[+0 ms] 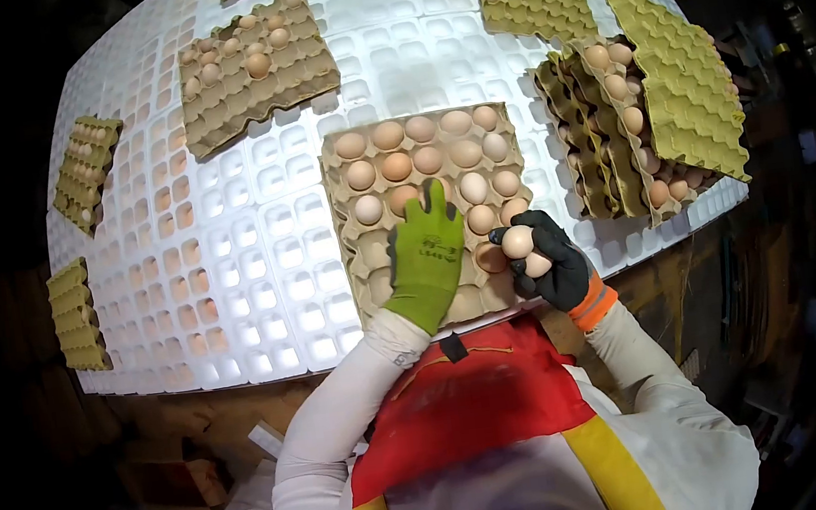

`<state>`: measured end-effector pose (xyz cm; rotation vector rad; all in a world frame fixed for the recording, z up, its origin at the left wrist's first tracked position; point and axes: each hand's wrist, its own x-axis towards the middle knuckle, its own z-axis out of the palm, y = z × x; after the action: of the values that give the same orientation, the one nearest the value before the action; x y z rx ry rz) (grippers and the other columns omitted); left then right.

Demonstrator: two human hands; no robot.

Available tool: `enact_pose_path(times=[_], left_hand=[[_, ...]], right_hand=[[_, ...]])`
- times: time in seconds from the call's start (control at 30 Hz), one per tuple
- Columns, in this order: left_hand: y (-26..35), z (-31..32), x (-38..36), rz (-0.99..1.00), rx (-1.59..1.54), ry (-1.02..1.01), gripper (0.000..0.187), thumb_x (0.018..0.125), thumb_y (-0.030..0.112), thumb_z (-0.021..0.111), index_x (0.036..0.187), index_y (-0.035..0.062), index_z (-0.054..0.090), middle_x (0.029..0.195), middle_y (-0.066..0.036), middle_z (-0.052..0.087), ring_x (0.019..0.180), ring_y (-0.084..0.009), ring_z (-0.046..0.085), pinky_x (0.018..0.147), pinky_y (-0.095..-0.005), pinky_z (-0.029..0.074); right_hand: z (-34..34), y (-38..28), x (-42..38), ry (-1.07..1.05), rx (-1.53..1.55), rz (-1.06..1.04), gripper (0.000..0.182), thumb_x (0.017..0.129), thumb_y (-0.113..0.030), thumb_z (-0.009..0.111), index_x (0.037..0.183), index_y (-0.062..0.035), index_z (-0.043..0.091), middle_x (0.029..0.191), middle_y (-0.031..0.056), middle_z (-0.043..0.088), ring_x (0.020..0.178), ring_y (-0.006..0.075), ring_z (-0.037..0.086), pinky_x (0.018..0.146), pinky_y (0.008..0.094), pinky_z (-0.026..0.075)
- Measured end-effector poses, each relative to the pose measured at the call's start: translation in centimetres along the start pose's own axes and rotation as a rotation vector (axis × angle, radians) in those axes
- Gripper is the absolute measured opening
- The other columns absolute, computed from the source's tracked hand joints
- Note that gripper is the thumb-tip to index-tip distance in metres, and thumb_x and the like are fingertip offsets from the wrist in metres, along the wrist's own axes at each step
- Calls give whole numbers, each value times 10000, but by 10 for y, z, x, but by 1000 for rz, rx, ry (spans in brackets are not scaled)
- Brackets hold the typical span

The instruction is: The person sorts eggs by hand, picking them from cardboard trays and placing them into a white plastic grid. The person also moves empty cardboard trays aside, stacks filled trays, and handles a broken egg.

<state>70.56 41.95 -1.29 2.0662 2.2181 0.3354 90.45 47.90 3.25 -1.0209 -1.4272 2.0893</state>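
An egg tray (374,249) of grey-brown pulp lies at the table's near edge. Brown and pale eggs (421,130) fill its far rows, and several cups at its near left hold nothing. My left hand (426,263), in a green glove, reaches over the middle of this tray with its fingers stretched forward among the eggs. Whatever lies beneath the palm is hidden. At the tray's right edge my right hand (560,263), in a black glove with an orange cuff, is closed around two eggs (518,241).
A white, lit, dimpled tabletop (308,256) spreads under everything. Behind is another partly filled tray (259,96). Stacked trays with eggs (605,132) stand at right, beside a yellowish tray (684,72). Smaller-looking trays (88,170) sit along the left edge.
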Motion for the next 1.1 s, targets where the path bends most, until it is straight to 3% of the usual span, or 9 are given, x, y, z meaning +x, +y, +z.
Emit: enact_pose_path(times=[0.1, 0.23, 0.43, 0.53, 0.63, 0.7, 0.8, 0.9, 1.1], left_hand=[[10, -5, 5, -52, 16, -91, 270, 841, 114, 619, 1109, 100, 646, 1328, -121, 538, 1106, -295, 585, 741, -417, 533], [-8, -12, -1, -73, -278, 89, 327, 789, 173, 726, 1109, 117, 687, 1313, -118, 566, 1077, -311, 620, 772, -416, 541], [-69, -37, -60, -275, -1029, 277, 448, 709, 87, 825, 1142, 69, 714, 1183, -93, 636, 999, -253, 641, 816, -375, 539], [-91, -51, -99, -771, -1538, 107, 394, 825, 60, 696, 1210, -17, 668, 1045, -33, 678, 820, -87, 606, 666, -228, 479], [-102, -46, -130, -855, -1648, 207, 370, 923, 126, 606, 1272, 2, 621, 931, -1, 657, 684, -42, 520, 578, -190, 410], [-105, -39, -138, -858, -1660, 279, 358, 938, 118, 576, 1274, 0, 613, 896, 0, 641, 678, -39, 508, 570, -185, 397], [-110, -36, -149, -833, -1664, 300, 350, 948, 108, 547, 1274, -1, 611, 857, -1, 622, 667, -34, 489, 559, -183, 382], [-113, -39, -149, -856, -1606, 301, 365, 939, 98, 541, 1285, 3, 610, 833, -7, 616, 633, -33, 468, 546, -188, 371], [-122, -27, -177, -849, -1689, 344, 383, 928, 106, 582, 1297, 10, 614, 815, 0, 614, 619, -42, 472, 548, -200, 380]], right_hand=[[-11, 11, 21, -46, -850, -656, 271, 1037, -219, 493, 1263, -71, 521, 1226, 122, 633, 940, 191, 635, 754, 310, 534], [-1, 12, 18, -52, 146, -76, 377, 976, -163, 577, 1330, -58, 505, 1245, 131, 627, 1013, 210, 641, 864, 339, 531], [9, -3, 34, -76, 99, 2, 570, 880, -192, 696, 1393, -62, 481, 1132, 90, 648, 931, 167, 645, 809, 321, 544], [22, -12, 42, -59, 70, 36, 491, 872, -148, 690, 1338, -71, 557, 1089, 58, 639, 886, 145, 631, 777, 306, 544], [29, -27, 65, -51, -168, 265, 382, 896, -189, 702, 1252, -66, 639, 1187, 42, 640, 1012, 157, 636, 844, 321, 529], [38, -19, 96, -93, -890, -434, 386, 833, -262, 788, 1186, -134, 696, 1127, 92, 632, 944, 232, 638, 786, 348, 528], [78, -28, 127, -30, -1724, -501, 431, 722, -346, 851, 1067, -141, 695, 1165, 95, 582, 983, 309, 622, 754, 454, 520], [76, -24, 135, -60, -1730, -550, 422, 726, -327, 851, 1083, -151, 710, 1167, 107, 588, 955, 326, 628, 766, 443, 531], [77, -28, 114, -384, -280, 99, 457, 858, -297, 713, 1241, -51, 667, 1140, 42, 664, 964, 135, 624, 809, 273, 512]])
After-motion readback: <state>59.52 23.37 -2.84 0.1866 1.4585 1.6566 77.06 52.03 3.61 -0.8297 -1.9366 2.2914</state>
